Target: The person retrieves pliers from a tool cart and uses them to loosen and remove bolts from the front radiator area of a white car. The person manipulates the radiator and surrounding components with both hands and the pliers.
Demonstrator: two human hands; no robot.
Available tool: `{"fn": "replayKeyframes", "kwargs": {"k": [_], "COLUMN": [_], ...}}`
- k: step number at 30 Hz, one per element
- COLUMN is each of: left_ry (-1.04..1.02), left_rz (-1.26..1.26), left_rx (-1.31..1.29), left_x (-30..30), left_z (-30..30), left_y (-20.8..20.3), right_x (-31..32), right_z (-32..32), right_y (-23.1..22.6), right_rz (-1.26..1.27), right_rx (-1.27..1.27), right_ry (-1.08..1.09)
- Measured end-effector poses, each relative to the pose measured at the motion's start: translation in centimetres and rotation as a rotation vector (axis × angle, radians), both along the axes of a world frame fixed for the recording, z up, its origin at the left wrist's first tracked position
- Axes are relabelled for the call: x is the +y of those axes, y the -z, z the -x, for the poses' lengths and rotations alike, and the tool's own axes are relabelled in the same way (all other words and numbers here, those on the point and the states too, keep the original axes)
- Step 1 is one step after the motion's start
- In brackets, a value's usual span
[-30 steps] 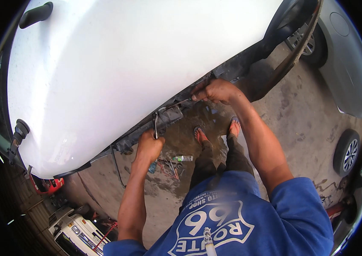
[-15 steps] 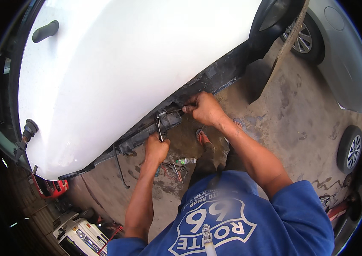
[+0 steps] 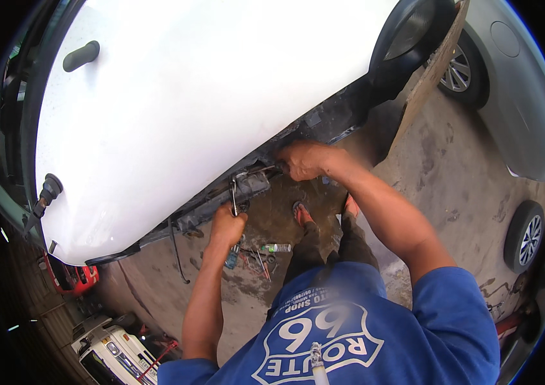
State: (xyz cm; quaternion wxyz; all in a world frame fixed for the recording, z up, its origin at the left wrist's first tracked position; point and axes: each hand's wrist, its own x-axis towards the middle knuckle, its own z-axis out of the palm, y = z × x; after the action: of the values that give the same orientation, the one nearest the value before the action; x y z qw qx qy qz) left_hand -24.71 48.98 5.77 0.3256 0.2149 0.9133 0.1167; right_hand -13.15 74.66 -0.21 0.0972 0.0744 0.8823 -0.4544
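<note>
My left hand is closed around the lower end of a silver wrench. The wrench stands against a metal fitting on the black front panel, under the edge of the white vehicle body. To its right, my right hand is closed, slightly blurred, on the dark end of a thin metal rod. That rod runs leftward to the same fitting. My fingers hide part of its dark end.
Tools and a green-white bottle lie on the floor by my feet. A black cable hangs from the panel. At right are a grey car and a loose wheel. A brown board leans near the headlight.
My right hand has turned and shifted slightly at the rod's end, showing more of the rod. My left hand and the wrench are a little further left and lower in view.
</note>
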Motion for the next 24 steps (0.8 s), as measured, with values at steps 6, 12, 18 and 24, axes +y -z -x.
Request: {"fn": "replayKeyframes", "kwargs": {"k": [6,12,18,24], "left_ry": [0.014,0.004,-0.02,-0.078], "left_rz": [0.044,0.029,-0.012,-0.058], "left_rx": [-0.002,0.012,0.035,0.051], "left_x": [0.1,0.3,-0.2,0.3], "left_z": [0.4,-0.4,-1.2,-1.6], "left_y": [-0.4,0.1,0.6,1.0], "right_x": [-0.5,-2.4,-4.6,-7.0], "right_z": [-0.2,-1.2,-2.2,-2.8], "right_y": [-1.2,0.3,0.7,0.4], "right_rz": [-0.016,0.093,0.146,0.25], "right_rx": [0.018,0.002,-0.039,-0.126], "right_ry": [0.043,0.285,0.422,0.576]}}
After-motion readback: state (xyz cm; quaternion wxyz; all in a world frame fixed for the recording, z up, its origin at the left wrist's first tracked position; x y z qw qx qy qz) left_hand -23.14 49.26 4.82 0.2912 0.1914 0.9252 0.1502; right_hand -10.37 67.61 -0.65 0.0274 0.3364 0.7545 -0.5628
